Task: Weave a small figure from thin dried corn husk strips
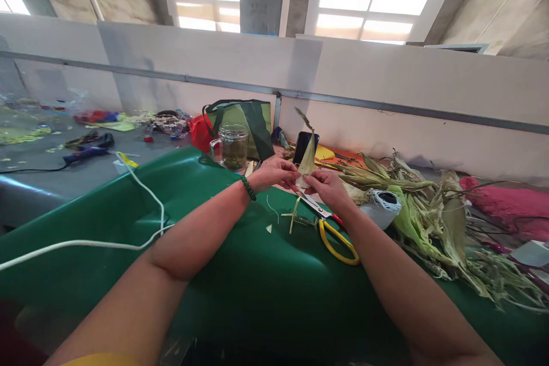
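The pale corn husk (306, 161) is up in the air just above the work surface, near the middle of my view. It stands roughly upright, broad at the bottom and narrowing to a thin, darker tip that bends to the left. I see it pinched low down between both hands: the right hand (328, 187) has thumb and fingers closed on its lower right edge, and the left hand (278, 172), its wrist wearing a dark green beaded bracelet (247, 187), has its fingertips closed on the lower left edge. No gap shows at either pinch.

Just below the hands I have scissors (326, 217) lying on a green cover (257, 297), with one yellow handle in plain sight and the right forearm close beside it. Near the blades lie thin green strips (293, 216), and farther left a small pale scrap (269, 229).

Behind the husk I make out a dark phone (299, 148), leaning upright. To the right sit a white roll (381, 210) and a heap of dry husks (453, 217), with pink cloth (506, 206) beyond. To the left, a lidded glass mug (234, 150) stands before a green bag (256, 120), and a white cable (86, 245) runs across the cover.
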`<state>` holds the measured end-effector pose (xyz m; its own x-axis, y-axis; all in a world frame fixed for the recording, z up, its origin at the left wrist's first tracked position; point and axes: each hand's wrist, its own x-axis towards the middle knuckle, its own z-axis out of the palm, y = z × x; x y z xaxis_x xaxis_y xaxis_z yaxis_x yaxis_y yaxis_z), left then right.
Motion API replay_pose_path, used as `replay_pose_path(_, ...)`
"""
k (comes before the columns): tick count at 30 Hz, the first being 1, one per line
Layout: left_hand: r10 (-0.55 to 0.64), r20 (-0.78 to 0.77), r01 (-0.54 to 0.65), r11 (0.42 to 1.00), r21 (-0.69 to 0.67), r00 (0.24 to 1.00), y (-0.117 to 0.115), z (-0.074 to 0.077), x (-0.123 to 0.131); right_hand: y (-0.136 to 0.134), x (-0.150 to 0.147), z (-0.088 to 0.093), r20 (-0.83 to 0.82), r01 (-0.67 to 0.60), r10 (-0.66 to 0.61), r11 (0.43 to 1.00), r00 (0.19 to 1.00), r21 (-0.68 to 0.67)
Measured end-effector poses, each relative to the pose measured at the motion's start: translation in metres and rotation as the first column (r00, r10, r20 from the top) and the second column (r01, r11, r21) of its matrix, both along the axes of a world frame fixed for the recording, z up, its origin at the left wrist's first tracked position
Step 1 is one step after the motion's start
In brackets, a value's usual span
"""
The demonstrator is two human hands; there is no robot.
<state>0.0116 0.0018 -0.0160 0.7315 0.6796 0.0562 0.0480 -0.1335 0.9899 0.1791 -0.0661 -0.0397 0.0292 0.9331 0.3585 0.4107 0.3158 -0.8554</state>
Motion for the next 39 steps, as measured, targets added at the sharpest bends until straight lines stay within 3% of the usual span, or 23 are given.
replay_pose_path(11,0.015,-0.034,-0.010,0.989,0.146,0.999,-0.004,-0.002,0.003,-0.007,-0.005,0.000,0.312,0.147,-0.208,0.967,0.927,0.207)
replay_pose_path(19,0.033,0.046,-0.042,0.978,0.202,0.998,-0.002,-0.006,0.006,-0.001,-0.003,-0.007,0.217,0.064,-0.097,0.986,0.971,0.155)
replay_pose_path(25,0.061,0.050,-0.072,0.961,0.268,0.997,-0.004,-0.004,0.007,-0.005,-0.008,0.000,0.177,0.134,-0.192,0.947,0.965,0.292)
replay_pose_path(30,0.096,0.062,-0.110,0.953,0.282,0.993,-0.008,-0.006,0.010,-0.006,-0.009,0.000,0.185,0.189,-0.248,0.938,0.951,0.289)
replay_pose_path(39,0.210,0.045,-0.207,0.864,0.459,0.977,-0.010,-0.013,0.017,-0.007,-0.012,-0.004,0.284,0.315,-0.430,0.873,0.857,0.373)
